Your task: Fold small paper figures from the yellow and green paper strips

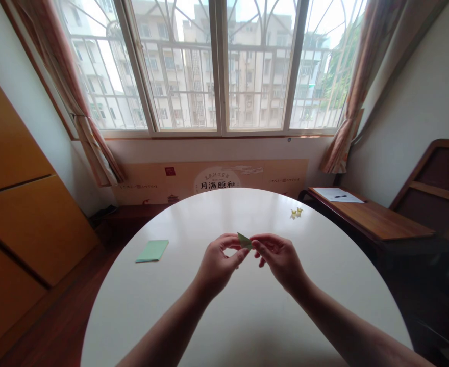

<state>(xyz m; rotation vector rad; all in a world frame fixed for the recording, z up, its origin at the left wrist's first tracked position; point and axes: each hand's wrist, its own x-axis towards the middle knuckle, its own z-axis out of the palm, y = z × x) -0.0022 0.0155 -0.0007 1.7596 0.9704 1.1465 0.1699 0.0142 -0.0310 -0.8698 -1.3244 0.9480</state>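
above the middle of the round white surface (247, 321), both hands meet on a small green paper (244, 240), already folded to a pointed, triangle-like shape. the left hand (217, 265) is closed on the paper's left part, thumb against forefinger. the right hand (280, 260) is closed on its right part the same way, with the other fingers loosely curled. the paper hangs in the air between them, clear of the surface, its tip pointing up and far.

the work in hand looks like setting a crease in a very small piece. to do it well, i judge, the edges should be lined up before any pressure goes on. the pinch should sit close to the fold line so the paper cannot twist, and a fingertip or nail should run the crease from one end to the other. laying it flat on the surface would likely give a sharper line than pressing in the air.

both forearms come in from the near edge and converge. the wrists are lifted a little, the left palm is turned toward the right, and the back of the right hand faces up.

a green pad (152, 251) lies to the left, well apart. two small yellow folded pieces (296, 212) sit far right on the surface. a wooden desk (366, 219) at the right carries a sheet (337, 195) with a pen.
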